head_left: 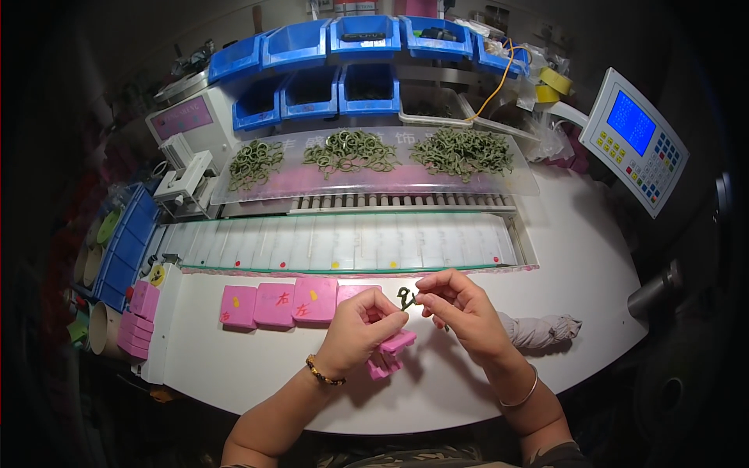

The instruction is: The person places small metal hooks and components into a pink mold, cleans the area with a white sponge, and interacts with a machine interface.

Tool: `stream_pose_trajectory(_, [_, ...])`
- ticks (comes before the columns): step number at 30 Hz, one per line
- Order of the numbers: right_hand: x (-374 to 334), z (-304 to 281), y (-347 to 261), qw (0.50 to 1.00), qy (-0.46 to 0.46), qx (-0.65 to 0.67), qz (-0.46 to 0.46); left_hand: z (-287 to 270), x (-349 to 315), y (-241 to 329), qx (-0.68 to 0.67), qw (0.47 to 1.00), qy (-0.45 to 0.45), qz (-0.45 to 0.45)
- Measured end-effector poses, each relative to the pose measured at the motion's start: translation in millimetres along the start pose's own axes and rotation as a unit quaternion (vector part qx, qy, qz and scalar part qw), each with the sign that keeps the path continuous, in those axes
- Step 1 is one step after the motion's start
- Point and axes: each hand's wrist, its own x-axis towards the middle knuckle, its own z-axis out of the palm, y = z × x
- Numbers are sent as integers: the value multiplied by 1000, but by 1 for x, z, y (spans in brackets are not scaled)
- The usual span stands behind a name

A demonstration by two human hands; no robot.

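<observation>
My left hand (pixel 355 335) is closed, its thumb and forefinger pinching the lower end of a small dark green curled wax piece (pixel 404 296). A pink rubber mould (pixel 399 341) shows beneath those fingers, its parts slightly apart; the palm side is hidden. My right hand (pixel 468 318) meets the wax piece from the right, thumb and forefinger pressed together at its edge. Just beyond my left hand, several pink mould blocks (pixel 315 299) with red and yellow marks lie in a row on the white table (pixel 257 374).
A clear tray (pixel 289 183) bears three heaps of green wax pieces (pixel 462 152). Before it runs a white plate conveyor (pixel 335 240). Blue bins (pixel 295 44) stand behind; a control panel (pixel 636 140) is at right. A rolled grey cloth (pixel 542 331) lies beside my right forearm. Pink blocks (pixel 137 321) are stacked left.
</observation>
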Motion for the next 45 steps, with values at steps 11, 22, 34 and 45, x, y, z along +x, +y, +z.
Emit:
stream_pose_trajectory(11, [-1, 0, 3, 999, 9, -35, -3, 3, -4, 0, 26, 999, 2, -29])
stream_pose_trajectory(22, [-3, -2, 1, 999, -6, -48, -26, 12, -9, 0, 200, 956, 66, 203])
stream_pose_trajectory(34, [-4, 1, -4, 999, -21, -36, -27, 10, -5, -5, 210, 945, 59, 242])
stream_pose_trajectory(45, [17, -18, -25, 985, 74, -136, -76, 3, -3, -4, 165, 976, 50, 131])
